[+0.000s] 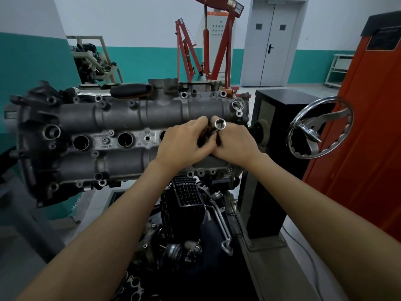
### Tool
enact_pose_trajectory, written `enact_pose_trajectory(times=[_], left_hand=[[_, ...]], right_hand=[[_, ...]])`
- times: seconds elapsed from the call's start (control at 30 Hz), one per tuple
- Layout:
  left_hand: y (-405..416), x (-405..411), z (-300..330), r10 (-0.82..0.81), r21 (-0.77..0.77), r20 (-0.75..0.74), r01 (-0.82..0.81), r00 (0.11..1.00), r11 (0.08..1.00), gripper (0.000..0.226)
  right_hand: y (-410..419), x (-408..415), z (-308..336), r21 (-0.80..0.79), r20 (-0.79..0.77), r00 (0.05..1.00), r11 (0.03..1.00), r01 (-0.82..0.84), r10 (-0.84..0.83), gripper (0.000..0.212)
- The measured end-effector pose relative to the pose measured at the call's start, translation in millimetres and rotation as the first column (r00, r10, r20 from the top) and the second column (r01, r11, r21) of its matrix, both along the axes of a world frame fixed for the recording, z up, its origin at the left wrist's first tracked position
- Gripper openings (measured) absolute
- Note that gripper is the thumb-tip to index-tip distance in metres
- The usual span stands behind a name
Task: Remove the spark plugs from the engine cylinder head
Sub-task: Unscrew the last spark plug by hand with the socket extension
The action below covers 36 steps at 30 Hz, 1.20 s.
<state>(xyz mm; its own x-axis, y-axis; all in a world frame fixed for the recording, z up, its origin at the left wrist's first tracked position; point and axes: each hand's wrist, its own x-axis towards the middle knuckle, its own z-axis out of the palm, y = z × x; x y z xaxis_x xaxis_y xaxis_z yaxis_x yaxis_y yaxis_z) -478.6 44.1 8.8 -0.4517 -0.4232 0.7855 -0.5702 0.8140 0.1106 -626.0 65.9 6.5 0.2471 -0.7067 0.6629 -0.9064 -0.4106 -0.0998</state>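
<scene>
Two open plug wells [81,142] sit toward the left of the cylinder head [121,118], dark round holes in a row along its middle valley. We see the head lying with its long axis running left to right across the view, its top face turned toward us. Its left end stops near the teal wall [32,68]; its far edge carries a black-handled tool [130,90] lying along the same axis.

Further right, our left hand [184,144] curls its fingers around a dark part between the two hands, over the right portion of the well row. Whether a spark plug is in that grip we cannot tell; no plug shows plainly anywhere. Touching it, our right hand [235,144] grips a silver socket tool [220,123], whose open round mouth points up and toward us, its shaft running down into the fingers.

Just right of the hands the head ends, close to a black stand column [271,170]. Beyond that, a chrome handwheel [319,129] stands near the red cabinet [364,127], so room on that side is tight. Below the near edge, black engine parts [188,205] crowd the space between our forearms. Behind, red hoists [195,51] stand well apart from the head.
</scene>
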Motion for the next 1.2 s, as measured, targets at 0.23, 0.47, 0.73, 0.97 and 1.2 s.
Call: enact_pose_trajectory(times=[0.23, 0.47, 0.73, 0.97, 1.2], left_hand=[[-3.8, -0.4, -2.7, 0.056, -0.037, 0.017, -0.055, 0.998, 0.998, 0.048], [-1.8, 1.0, -0.9, 0.055, 0.001, 0.029, -0.055, 0.998, 0.998, 0.064], [-1.8, -1.2, -1.0, 0.047, -0.004, 0.004, -0.047, 0.999, 0.999, 0.045], [-2.7, 1.7, -1.2, 0.072, -0.013, 0.031, -0.072, 0.997, 0.997, 0.065], [-0.7, -0.7, -0.1, -0.002, -0.005, 0.004, 0.002, 1.0, 1.0, 0.04]], right_hand=[[-2.6, -1.6, -1.5, -0.042, -0.014, 1.0, 0.999, 0.013, -0.013, 0.036], [-2.1, -0.3, -1.5, -0.083, 0.027, 1.0, 0.996, 0.014, -0.012, 0.032], [-2.8, 0.3, -1.1, 0.002, -0.044, 0.997, 0.998, 0.056, -0.056, 0.023], [-0.3, 0.4, -1.7, -0.088, -0.006, 0.998, 0.994, 0.058, -0.059, 0.031], [-1.7, -0.3, -1.1, -0.009, -0.031, 0.999, 0.999, 0.031, -0.031, 0.023]])
